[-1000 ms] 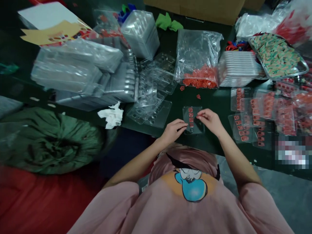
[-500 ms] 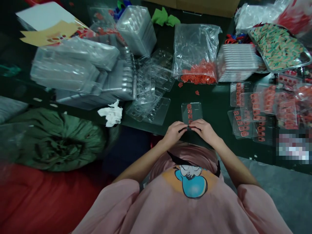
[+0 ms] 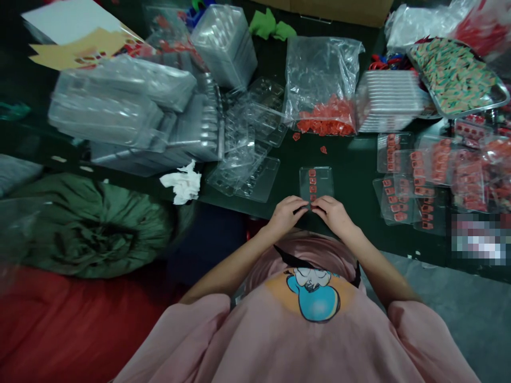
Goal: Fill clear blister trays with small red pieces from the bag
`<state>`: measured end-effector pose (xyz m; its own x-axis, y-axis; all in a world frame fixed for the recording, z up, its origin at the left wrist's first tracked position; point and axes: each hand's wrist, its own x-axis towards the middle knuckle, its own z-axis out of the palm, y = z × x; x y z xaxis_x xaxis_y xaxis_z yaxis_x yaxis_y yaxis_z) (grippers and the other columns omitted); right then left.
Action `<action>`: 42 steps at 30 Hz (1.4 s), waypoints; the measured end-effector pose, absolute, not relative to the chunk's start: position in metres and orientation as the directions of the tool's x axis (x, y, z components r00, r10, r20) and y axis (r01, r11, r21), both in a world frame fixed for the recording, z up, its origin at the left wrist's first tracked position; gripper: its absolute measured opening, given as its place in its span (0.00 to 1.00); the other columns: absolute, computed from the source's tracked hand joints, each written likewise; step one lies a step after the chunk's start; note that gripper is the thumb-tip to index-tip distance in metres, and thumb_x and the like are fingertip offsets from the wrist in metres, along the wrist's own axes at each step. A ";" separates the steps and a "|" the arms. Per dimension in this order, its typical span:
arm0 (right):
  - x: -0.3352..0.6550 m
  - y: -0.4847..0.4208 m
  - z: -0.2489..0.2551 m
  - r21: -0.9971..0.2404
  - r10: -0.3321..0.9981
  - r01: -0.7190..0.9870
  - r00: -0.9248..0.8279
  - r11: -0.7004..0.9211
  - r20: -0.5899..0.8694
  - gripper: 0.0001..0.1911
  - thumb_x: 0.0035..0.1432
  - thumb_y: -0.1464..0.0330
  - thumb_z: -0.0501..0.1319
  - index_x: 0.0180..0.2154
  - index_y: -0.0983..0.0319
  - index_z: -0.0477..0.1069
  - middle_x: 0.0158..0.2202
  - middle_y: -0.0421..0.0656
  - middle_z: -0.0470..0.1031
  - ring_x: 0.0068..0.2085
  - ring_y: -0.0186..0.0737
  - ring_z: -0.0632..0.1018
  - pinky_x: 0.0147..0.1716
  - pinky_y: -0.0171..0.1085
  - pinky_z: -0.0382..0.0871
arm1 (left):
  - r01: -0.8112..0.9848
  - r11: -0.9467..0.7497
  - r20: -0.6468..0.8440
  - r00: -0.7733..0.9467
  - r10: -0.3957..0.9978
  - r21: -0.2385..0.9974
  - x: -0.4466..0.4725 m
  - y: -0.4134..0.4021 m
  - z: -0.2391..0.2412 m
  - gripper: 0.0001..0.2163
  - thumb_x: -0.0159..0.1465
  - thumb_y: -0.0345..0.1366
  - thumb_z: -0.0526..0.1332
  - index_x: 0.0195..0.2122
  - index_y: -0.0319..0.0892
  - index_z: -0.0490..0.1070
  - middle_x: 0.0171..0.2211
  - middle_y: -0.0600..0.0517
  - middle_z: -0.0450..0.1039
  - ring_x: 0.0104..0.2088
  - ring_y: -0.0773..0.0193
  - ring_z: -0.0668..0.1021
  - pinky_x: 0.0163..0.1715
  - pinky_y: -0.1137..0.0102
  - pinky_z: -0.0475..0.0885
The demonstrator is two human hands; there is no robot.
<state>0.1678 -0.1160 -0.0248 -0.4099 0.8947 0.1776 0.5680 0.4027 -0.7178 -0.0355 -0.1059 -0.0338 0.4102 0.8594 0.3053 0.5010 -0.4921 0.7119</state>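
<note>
A small clear plastic tray (image 3: 325,183) lies on the dark green table, with a column of red pieces (image 3: 312,181) set along its left part. My left hand (image 3: 288,215) is at the tray's near edge, thumb and fingers pinched together there. From the other side my right hand (image 3: 334,214) meets the same edge, its fingers also closed and its tips almost touching the left ones. Whatever small piece may be between the fingertips is hidden. Two loose red pieces, one of them a small red piece (image 3: 323,150), lie beyond the tray.
A clear bag (image 3: 323,74) of red pieces lies ahead. Stacked clear trays (image 3: 115,106) stand to the left, near a crumpled white tissue (image 3: 184,183). At right are filled trays (image 3: 393,199), another tray stack (image 3: 389,101) and a metal tray (image 3: 459,80) of green and beige pieces.
The tray has shifted very slightly to the right under my fingertips. Both hands stay at its near edge, with their fingertips a touch farther apart.
</note>
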 end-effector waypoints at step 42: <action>0.218 -0.101 -0.022 -0.909 0.931 0.355 0.357 -0.216 -0.082 0.28 0.61 0.72 0.54 0.63 0.60 0.58 0.42 0.44 0.76 0.33 0.33 0.77 0.40 0.36 0.75 | 0.034 0.243 -0.245 0.158 0.957 0.970 0.033 -0.089 -0.030 0.26 0.58 0.43 0.66 0.58 0.42 0.69 0.53 0.42 0.72 0.46 0.60 0.79 0.48 0.64 0.75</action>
